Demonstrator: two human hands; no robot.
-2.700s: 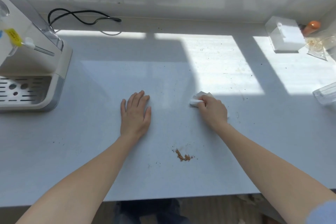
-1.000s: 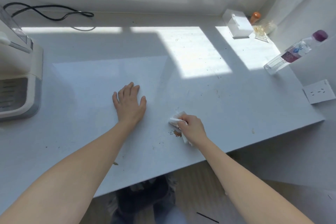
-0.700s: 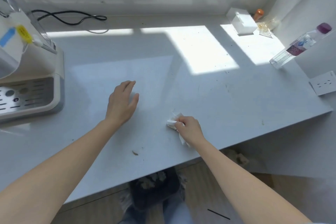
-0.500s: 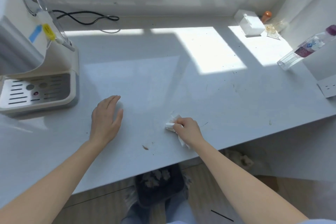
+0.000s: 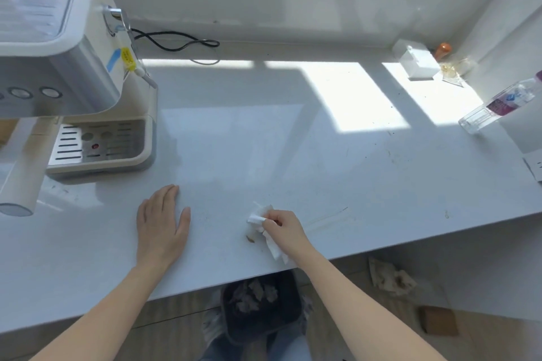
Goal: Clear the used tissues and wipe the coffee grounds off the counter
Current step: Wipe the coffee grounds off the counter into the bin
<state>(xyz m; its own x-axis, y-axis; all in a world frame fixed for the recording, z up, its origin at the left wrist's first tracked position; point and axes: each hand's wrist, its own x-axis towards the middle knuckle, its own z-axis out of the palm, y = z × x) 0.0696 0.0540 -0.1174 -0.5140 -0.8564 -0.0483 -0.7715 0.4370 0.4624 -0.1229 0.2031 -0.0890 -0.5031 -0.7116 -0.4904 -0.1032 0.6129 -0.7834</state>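
My right hand (image 5: pixel 286 233) grips a crumpled white tissue (image 5: pixel 259 217) and holds it against the white counter (image 5: pixel 337 173) close to the front edge. A small brown clump of coffee grounds (image 5: pixel 250 239) lies just left of that hand, beside the tissue. My left hand (image 5: pixel 162 224) rests flat on the counter, fingers straight, about a hand's width to the left. Fine dark specks dot the counter farther right.
A white coffee machine (image 5: pixel 73 82) with drip tray stands at the left, its black cord (image 5: pixel 176 41) behind. A tissue box (image 5: pixel 416 63) and a lying water bottle (image 5: pixel 498 104) are at the far right. A dark bin (image 5: pixel 261 305) with crumpled tissues sits under the counter edge.
My right hand dragged the tissue toward the front edge, gathering the grounds into a small clump. My left hand slid left along the counter. The view swung left toward the coffee machine.
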